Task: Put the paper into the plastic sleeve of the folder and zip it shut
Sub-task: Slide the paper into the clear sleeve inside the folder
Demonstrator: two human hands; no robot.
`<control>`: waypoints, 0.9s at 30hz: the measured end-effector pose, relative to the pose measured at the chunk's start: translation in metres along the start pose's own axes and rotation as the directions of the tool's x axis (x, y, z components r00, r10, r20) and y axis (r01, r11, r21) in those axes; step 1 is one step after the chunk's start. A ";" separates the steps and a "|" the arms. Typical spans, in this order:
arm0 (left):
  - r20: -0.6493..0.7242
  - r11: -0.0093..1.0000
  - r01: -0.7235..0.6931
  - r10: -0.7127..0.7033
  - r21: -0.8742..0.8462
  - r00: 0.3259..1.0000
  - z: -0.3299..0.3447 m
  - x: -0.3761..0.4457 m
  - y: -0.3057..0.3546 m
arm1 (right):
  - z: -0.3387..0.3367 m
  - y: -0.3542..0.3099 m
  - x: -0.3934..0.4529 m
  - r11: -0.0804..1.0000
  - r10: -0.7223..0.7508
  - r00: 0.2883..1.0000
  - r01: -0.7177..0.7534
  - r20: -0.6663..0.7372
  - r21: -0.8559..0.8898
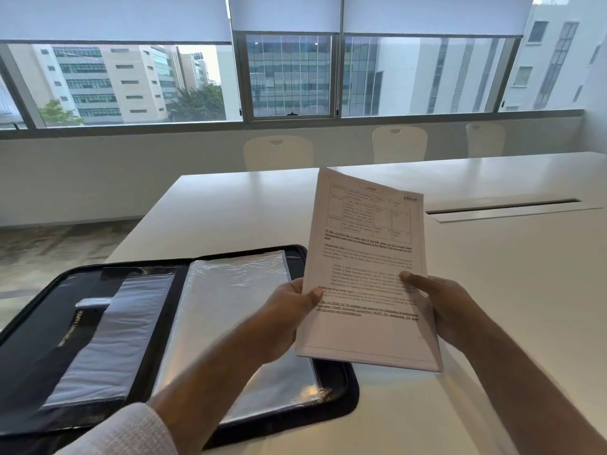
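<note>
Left hand (282,318) and right hand (450,310) pinch the paper (364,274) above the open folder (184,339).

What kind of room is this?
Probably an office meeting room: a long white table with a cable slot, white chairs along its far side, and wide windows with roller blinds facing office blocks.

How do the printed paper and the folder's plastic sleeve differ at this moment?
The paper is held up off the table, tilted, by the left hand and the right hand; the plastic sleeve lies flat in the open folder. The paper is opaque white with black print; the sleeve is clear and glossy. Both are rectangular sheets of similar format.
</note>
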State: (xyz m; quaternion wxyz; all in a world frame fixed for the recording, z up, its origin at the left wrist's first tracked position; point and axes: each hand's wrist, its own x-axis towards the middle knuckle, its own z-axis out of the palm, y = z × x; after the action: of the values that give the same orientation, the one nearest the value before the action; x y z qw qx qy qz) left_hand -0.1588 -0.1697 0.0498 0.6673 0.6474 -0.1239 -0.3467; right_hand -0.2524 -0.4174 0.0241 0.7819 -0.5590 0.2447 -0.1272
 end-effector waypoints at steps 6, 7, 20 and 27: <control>0.067 0.998 -0.054 0.053 0.010 0.996 -0.046 -0.004 0.008 | 0.032 0.000 0.004 0.996 -0.051 0.981 0.036 0.187 0.082; 0.061 0.998 -0.064 0.063 0.003 0.996 -0.054 -0.004 0.010 | 0.039 0.000 0.004 0.996 -0.066 0.975 0.050 0.214 0.079; -0.160 0.973 -0.208 0.190 -0.103 0.969 -0.119 -0.007 0.059 | 0.135 -0.024 -0.002 0.923 -0.325 0.890 0.372 0.320 -0.097; -0.253 0.905 -0.423 0.417 0.034 0.873 -0.139 -0.005 0.069 | 0.172 -0.026 0.009 0.838 -0.490 0.822 0.536 0.292 -0.103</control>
State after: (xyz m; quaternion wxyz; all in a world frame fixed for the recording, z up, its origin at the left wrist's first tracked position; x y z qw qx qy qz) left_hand -0.0563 -0.0634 0.0988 0.7442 0.6364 -0.1710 -0.1090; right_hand -0.1528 -0.2904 0.0905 0.6892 -0.6842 -0.0070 -0.2381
